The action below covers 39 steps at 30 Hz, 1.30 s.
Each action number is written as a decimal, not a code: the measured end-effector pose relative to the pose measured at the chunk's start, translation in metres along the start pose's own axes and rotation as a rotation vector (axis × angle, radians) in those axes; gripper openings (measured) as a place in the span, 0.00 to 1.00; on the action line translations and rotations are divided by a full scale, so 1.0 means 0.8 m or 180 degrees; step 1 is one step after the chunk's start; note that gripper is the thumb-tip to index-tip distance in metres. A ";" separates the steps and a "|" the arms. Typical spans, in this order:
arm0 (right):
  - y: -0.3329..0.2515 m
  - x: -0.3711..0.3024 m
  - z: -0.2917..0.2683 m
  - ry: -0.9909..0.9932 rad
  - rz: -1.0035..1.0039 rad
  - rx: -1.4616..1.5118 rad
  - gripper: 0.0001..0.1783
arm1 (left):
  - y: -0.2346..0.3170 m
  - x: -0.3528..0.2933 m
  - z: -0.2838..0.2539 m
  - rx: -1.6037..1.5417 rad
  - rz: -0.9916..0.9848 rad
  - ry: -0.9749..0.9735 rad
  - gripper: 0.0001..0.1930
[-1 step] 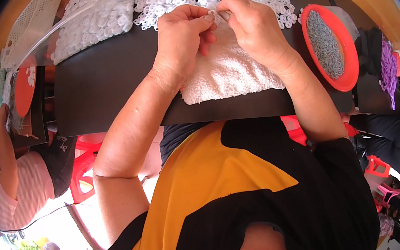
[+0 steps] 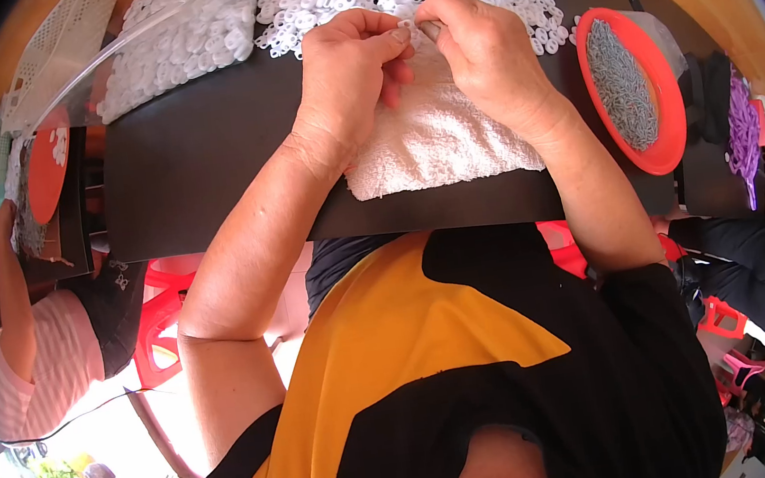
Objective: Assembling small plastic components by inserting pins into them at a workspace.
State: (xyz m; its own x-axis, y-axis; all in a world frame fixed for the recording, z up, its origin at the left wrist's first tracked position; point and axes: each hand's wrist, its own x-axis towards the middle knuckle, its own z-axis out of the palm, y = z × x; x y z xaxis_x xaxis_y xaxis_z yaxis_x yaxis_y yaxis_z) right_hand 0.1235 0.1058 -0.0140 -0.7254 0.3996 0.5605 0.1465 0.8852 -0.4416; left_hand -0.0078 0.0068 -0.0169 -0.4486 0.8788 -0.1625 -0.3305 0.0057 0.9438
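My left hand [image 2: 342,77] and my right hand [image 2: 496,61] meet at the far side of a white towel [image 2: 443,150]. Thumb and fingers of each are pinched together, the fingertips a small gap apart. Whatever they grip is too small and hidden to name. Right beyond them spreads a pile of small white oval plastic pieces with holes [image 2: 325,7]. To the right of my right hand sits a red oval bowl [image 2: 668,108] full of grey screws [image 2: 622,85].
A clear bag of white pieces [image 2: 179,58] lies at the back left of the dark table [image 2: 210,155]. Beyond it stands a white perforated basket [image 2: 59,54]. At far left a co-worker's arm [image 2: 14,294] reaches to a red tray [image 2: 50,179]. Another person [image 2: 759,269] sits at right.
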 end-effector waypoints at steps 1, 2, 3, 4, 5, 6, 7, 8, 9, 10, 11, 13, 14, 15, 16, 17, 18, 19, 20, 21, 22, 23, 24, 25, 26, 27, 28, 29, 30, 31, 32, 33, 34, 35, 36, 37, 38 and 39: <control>0.000 0.000 0.001 0.0008 0.0017 -0.0007 0.07 | 0.000 0.000 0.000 0.0004 -0.0008 -0.0007 0.04; 0.000 -0.001 0.002 0.0012 0.0028 -0.0007 0.07 | 0.000 0.000 0.001 0.0048 0.0012 -0.0016 0.04; 0.001 -0.002 0.004 0.0049 0.0057 0.0069 0.07 | -0.001 0.000 0.001 0.0091 0.0032 -0.0024 0.04; 0.002 -0.002 0.007 0.0090 0.0082 0.0153 0.08 | -0.001 0.000 0.001 0.0102 0.0026 -0.0025 0.04; 0.002 -0.002 0.008 0.0097 0.0089 0.0160 0.08 | -0.001 -0.001 0.002 0.0163 0.0059 0.0011 0.04; 0.001 -0.003 0.010 0.0115 0.0135 0.0215 0.08 | -0.001 -0.002 0.002 0.0226 0.0091 0.0047 0.05; 0.001 -0.004 0.011 0.0133 0.0185 0.0264 0.09 | -0.002 -0.002 0.003 0.0235 0.0082 0.0039 0.05; 0.001 -0.005 0.013 0.0140 0.0199 0.0265 0.09 | -0.004 -0.002 0.003 0.0293 0.0108 0.0080 0.05; 0.001 -0.005 0.015 0.0178 0.0208 0.0332 0.08 | -0.006 -0.002 0.003 0.0350 0.0133 0.0120 0.04; 0.001 -0.006 0.016 0.0214 0.0212 0.0401 0.08 | -0.007 -0.001 0.003 0.0358 0.0126 0.0115 0.04; 0.001 -0.005 0.017 0.0220 0.0222 0.0404 0.08 | -0.009 0.000 0.003 0.0408 0.0161 0.0145 0.04; 0.000 -0.005 0.017 0.0244 0.0273 0.0547 0.08 | -0.009 0.000 0.005 0.0465 0.0186 0.0166 0.04; 0.001 -0.005 0.017 0.0249 0.0285 0.0549 0.08 | -0.008 -0.002 0.007 0.0437 0.0149 0.0232 0.04; 0.002 -0.005 0.018 0.0268 0.0268 0.0562 0.08 | -0.007 -0.003 0.008 0.0409 0.0112 0.0297 0.04; 0.003 -0.005 0.019 0.0283 0.0246 0.0578 0.08 | -0.007 -0.003 0.009 0.0414 0.0104 0.0295 0.04; 0.004 -0.006 0.019 0.0285 0.0255 0.0581 0.08 | -0.007 -0.004 0.010 0.0359 0.0131 0.0350 0.03; 0.004 -0.007 0.018 0.0227 0.0253 0.0570 0.08 | -0.008 -0.004 0.011 0.0303 0.0159 0.0405 0.03; 0.003 -0.008 0.018 0.0170 0.0251 0.0558 0.08 | -0.009 -0.004 0.011 0.0308 0.0152 0.0402 0.03; 0.003 -0.009 0.018 0.0173 0.0258 0.0560 0.08 | -0.009 -0.004 0.011 0.0263 0.0177 0.0372 0.03; 0.002 -0.008 0.018 0.0189 0.0261 0.0629 0.08 | -0.010 -0.004 0.010 0.0217 0.0203 0.0343 0.02; 0.002 -0.008 0.017 0.0204 0.0259 0.0695 0.08 | -0.010 -0.004 0.010 0.0215 0.0203 0.0340 0.02; 0.002 -0.009 0.018 0.0205 0.0257 0.0690 0.08 | -0.011 -0.004 0.011 0.0217 0.0193 0.0374 0.02; 0.002 -0.010 0.020 0.0198 0.0322 0.0722 0.08 | -0.011 -0.004 0.011 0.0217 0.0185 0.0407 0.02; 0.001 -0.011 0.022 0.0194 0.0384 0.0747 0.08 | -0.011 -0.004 0.011 0.0209 0.0196 0.0399 0.02; 0.001 -0.011 0.025 0.0195 0.0374 0.0731 0.08 | -0.011 -0.003 0.010 0.0200 0.0187 0.0387 0.02; 0.002 -0.011 0.028 0.0312 0.0392 0.0771 0.08 | -0.011 -0.002 0.010 0.0188 0.0180 0.0375 0.02; 0.004 -0.010 0.028 0.0417 0.0408 0.0811 0.09 | -0.011 -0.001 0.009 0.0165 0.0191 0.0373 0.02; 0.006 -0.007 0.025 0.0405 0.0394 0.0791 0.09 | -0.010 0.001 0.007 0.0081 0.0177 0.0332 0.02; 0.009 -0.005 0.022 0.0298 0.0396 0.0747 0.09 | -0.009 0.002 0.005 -0.0005 0.0162 0.0291 0.02; 0.008 -0.002 0.018 0.0180 0.0394 0.0721 0.10 | -0.003 0.001 0.004 -0.0075 0.0090 0.0305 0.03; 0.008 0.000 0.008 0.0084 0.0584 0.1022 0.10 | 0.002 -0.001 0.002 -0.0145 0.0017 0.0318 0.03; 0.007 0.003 -0.005 -0.0013 0.0776 0.1323 0.10 | 0.002 0.001 -0.003 -0.0139 0.0062 0.0317 0.05; 0.016 0.006 -0.015 0.0068 0.0733 0.1531 0.10 | 0.003 0.002 -0.003 -0.0158 0.0071 0.0316 0.05; 0.026 0.008 -0.032 -0.0141 0.0873 0.1500 0.11 | 0.004 0.004 -0.004 -0.0264 0.0039 0.0239 0.06; 0.032 0.009 -0.043 -0.0348 0.1013 0.1470 0.12 | 0.004 0.005 -0.004 -0.0367 0.0006 0.0163 0.07; 0.030 0.009 -0.044 -0.0279 0.0834 0.1029 0.12 | 0.004 0.006 -0.006 -0.0363 0.0018 0.0168 0.07; 0.031 0.008 -0.043 -0.0275 0.0821 0.1035 0.12 | 0.003 0.007 -0.007 -0.0416 0.0037 0.0127 0.07; 0.033 0.007 -0.039 -0.0335 0.0692 0.0569 0.10 | 0.003 0.008 -0.008 -0.0468 0.0056 0.0086 0.07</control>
State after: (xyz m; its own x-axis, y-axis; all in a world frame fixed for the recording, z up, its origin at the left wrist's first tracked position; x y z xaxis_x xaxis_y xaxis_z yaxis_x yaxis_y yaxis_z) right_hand 0.1446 0.1391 -0.0006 -0.7571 0.5401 0.3676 0.1920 0.7218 -0.6649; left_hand -0.0165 0.0095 -0.0171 -0.4770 0.8649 -0.1560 -0.4396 -0.0811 0.8945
